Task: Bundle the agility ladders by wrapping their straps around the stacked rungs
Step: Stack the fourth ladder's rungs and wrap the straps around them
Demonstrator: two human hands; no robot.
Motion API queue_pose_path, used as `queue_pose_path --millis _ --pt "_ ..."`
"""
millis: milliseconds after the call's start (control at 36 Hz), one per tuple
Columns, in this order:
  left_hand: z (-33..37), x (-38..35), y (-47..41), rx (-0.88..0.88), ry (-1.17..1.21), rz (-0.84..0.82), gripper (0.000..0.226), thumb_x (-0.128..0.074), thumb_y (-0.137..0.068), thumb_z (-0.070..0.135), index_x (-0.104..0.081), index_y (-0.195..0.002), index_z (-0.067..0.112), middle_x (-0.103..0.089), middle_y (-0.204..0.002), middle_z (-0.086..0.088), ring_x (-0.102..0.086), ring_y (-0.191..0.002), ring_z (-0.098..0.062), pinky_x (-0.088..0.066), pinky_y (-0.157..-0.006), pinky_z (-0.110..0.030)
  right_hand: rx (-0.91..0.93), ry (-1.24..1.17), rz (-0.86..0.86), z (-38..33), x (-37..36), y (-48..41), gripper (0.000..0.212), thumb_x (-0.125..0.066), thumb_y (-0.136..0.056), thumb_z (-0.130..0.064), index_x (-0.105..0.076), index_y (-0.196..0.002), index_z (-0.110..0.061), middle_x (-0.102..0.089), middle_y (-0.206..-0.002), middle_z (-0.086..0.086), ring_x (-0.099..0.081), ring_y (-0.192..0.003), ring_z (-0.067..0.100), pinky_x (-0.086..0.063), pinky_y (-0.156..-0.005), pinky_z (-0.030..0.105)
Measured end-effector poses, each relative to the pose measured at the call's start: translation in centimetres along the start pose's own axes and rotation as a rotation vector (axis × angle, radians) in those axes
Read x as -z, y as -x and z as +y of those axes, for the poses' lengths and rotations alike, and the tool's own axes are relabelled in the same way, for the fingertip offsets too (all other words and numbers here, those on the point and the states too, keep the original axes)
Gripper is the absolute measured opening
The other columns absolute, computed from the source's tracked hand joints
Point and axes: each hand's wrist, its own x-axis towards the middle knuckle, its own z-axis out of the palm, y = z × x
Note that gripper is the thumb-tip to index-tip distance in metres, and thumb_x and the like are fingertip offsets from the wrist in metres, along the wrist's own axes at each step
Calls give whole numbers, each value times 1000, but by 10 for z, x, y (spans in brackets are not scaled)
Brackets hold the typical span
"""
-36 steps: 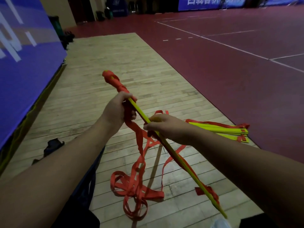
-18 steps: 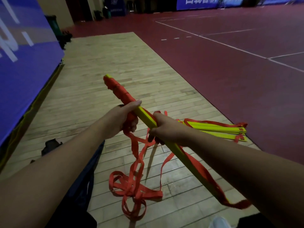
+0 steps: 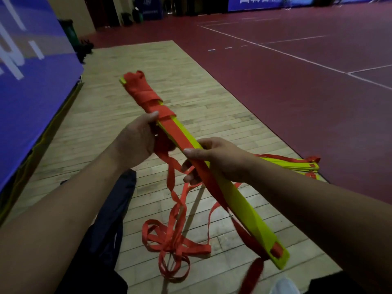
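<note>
A stack of yellow ladder rungs (image 3: 246, 206) slants from upper left to lower right in front of me. Orange strap (image 3: 146, 96) is wound around its far end. My left hand (image 3: 135, 143) grips the stack just below the wound part. My right hand (image 3: 218, 160) grips the middle of the stack, with the thumb pressing a run of orange strap flat along the rungs. Loose orange strap (image 3: 176, 242) hangs from the stack and lies piled on the wooden floor. A second stack of yellow rungs (image 3: 297, 164) with orange strap lies on the floor behind my right wrist.
Wooden floor (image 3: 161, 66) runs ahead, bordered by red court flooring (image 3: 297, 85) on the right. A blue padded wall (image 3: 27, 85) stands along the left. A dark bag (image 3: 112, 209) lies under my left arm. A green bin (image 3: 70, 32) stands at the far left.
The stack has turned so its broad yellow face shows. Another turn of strap lies around the far end, and my right hand has slid down the stack.
</note>
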Motion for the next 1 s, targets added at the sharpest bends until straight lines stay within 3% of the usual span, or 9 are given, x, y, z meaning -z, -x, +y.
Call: queue_pose_path --millis 56,139,278,417,500,639,750,917,1000 --pt "-3 -3 1 122 -217 -33 61 -38 -97 59 -55 -116 4 -66 -81 -11 -70 -76 -27 -56 -78 -43 12 -15 69 -2 -2 -1 25 -58 -101 -14 -56 -122 -1 -71 -94 24 -69 -71 31 -61 -66 38" --pt "-6 -13 2 243 -279 -29 65 -42 -84 64 -55 -104 4 -59 -65 -8 -64 -61 -27 -56 -67 -38 22 261 226 1 -2 -5 20 -55 -104 -17 -54 -121 -7 -74 -90 19 -66 -69 30 -58 -62 38" --pt "-14 -28 -4 141 -412 209 55 -49 -97 55 -61 -99 1 -52 -57 -2 -50 -46 -16 -44 -49 -26 -2 728 285 6 -10 -13 8 -48 -105 -21 -45 -112 -17 -66 -98 14 -60 -74 19 -51 -65 34" --pt "-14 -26 -8 45 -212 312 33 -48 -100 38 -59 -90 8 -52 -62 -5 -47 -49 -18 -43 -48 -26 -11 598 238 9 -9 -8 26 -55 -102 -34 -51 -121 -17 -65 -99 12 -60 -83 18 -53 -75 34" --pt "-13 -23 -9 19 -160 247 32 -48 -99 41 -59 -98 10 -57 -74 -6 -51 -55 -16 -47 -52 -29 18 612 276 7 -11 -10 24 -46 -106 -29 -50 -125 -16 -60 -90 4 -56 -78 15 -47 -67 27" --pt "-14 -23 -9 55 -183 322 34 -58 -95 41 -60 -81 10 -51 -57 -4 -49 -48 -19 -44 -53 -30 33 800 296 13 -17 -13 32 -47 -105 -25 -41 -135 -16 -56 -86 6 -53 -70 18 -46 -62 35" --pt "-8 -25 -9 44 34 405 33 -51 -97 29 -55 -69 11 -44 -49 -3 -45 -44 -18 -44 -46 -25 13 665 267 5 -7 -12 45 -61 -99 -35 -47 -137 -17 -66 -104 11 -69 -90 28 -58 -83 45" --pt "0 -19 -3 -47 118 349 34 -42 -100 28 -51 -72 12 -42 -48 -1 -41 -44 -14 -40 -42 -23 -78 250 73 3 0 -3 28 -68 -95 -27 -70 -108 -3 -70 -80 4 -68 -71 18 -55 -65 28" --pt "1 -14 -4 -88 122 339 33 -41 -101 30 -53 -77 12 -43 -51 0 -42 -47 -13 -41 -45 -22 -87 -12 -37 4 -1 -3 23 -61 -100 -14 -58 -117 1 -67 -95 24 -71 -78 36 -62 -77 46"
